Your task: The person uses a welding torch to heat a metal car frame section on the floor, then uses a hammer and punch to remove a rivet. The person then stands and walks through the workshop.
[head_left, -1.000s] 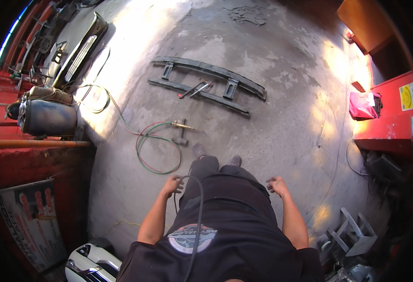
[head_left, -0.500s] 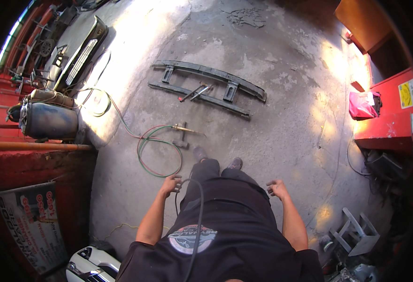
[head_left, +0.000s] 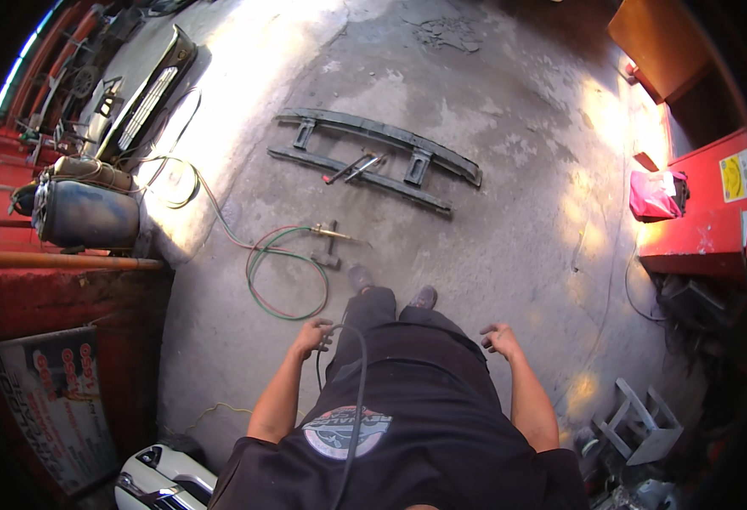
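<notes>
My left hand [head_left: 312,336] hangs beside my left thigh with its fingers loosely apart, holding nothing that I can see. A black cable [head_left: 363,365] runs down my shirt and loops close by that hand. On the other side, my right hand [head_left: 499,338] hangs by my hip, fingers bent but apart, nothing in them. Ahead on the floor lies a torch [head_left: 331,232] with coiled red and green hoses [head_left: 250,276], across a hammer [head_left: 328,258]. Farther off lies a grey metal frame [head_left: 373,127] of two bars joined by short brackets, with locking pliers [head_left: 361,167] resting on its nearer bar.
At left stand a blue cylindrical tank [head_left: 89,214] and a car bumper [head_left: 148,102]. A white car part [head_left: 165,480] sits at the lower left. To the right are a red cabinet [head_left: 705,229] with a pink bag [head_left: 654,195] and a small grey metal stand [head_left: 645,421].
The view has shifted very slightly. Both hands stay at my sides in nearly the same pose, and the things on the floor have not moved.
</notes>
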`<state>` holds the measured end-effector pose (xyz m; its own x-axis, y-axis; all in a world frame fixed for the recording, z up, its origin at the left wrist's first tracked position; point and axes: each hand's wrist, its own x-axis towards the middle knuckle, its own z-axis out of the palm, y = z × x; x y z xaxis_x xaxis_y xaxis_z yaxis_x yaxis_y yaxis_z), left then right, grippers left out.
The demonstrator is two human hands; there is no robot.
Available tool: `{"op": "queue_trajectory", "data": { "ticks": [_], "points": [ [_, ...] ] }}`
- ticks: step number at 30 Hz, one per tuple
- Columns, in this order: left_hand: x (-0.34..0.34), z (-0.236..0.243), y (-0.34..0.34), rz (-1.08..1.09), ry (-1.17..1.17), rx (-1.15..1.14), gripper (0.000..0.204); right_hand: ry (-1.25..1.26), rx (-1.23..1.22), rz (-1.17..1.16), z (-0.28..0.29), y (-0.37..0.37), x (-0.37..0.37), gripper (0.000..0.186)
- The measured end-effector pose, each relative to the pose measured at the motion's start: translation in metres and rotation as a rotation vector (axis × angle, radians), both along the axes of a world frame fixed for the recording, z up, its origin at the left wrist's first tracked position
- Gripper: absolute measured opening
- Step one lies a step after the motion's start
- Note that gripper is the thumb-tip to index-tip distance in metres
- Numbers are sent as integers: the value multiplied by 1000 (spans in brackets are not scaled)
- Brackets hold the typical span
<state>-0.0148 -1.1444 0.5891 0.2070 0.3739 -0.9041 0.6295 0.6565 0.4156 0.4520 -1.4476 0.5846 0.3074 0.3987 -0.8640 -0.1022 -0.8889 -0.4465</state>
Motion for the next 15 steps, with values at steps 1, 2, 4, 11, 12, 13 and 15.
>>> {"op": "queue_trajectory", "data": {
  "ticks": [1, 2, 4, 11, 12, 13, 15],
  "points": [
    [0, 1, 1, -2, 0, 4, 38, -2, 4, 1, 1, 3, 1, 37],
    [0, 2, 1, 1, 1, 4, 38, -9, 7, 7, 1, 5, 2, 37],
    [0, 4, 1, 8, 5, 4, 39, -21, 12, 19, 2, 8, 3, 37],
    [-5, 5, -3, 12, 13, -5, 41, -7, 25, 15, 6, 9, -2, 36],
    [-7, 3, -5, 14, 13, -9, 41, -2, 21, 14, 6, 8, -4, 36],
    [-6, 4, -6, 14, 11, -14, 41, 2, 16, 12, 6, 7, -5, 36],
    [-4, 4, -8, 28, 14, -10, 41, 13, 16, -4, 2, 1, -5, 36]
  ]
}}
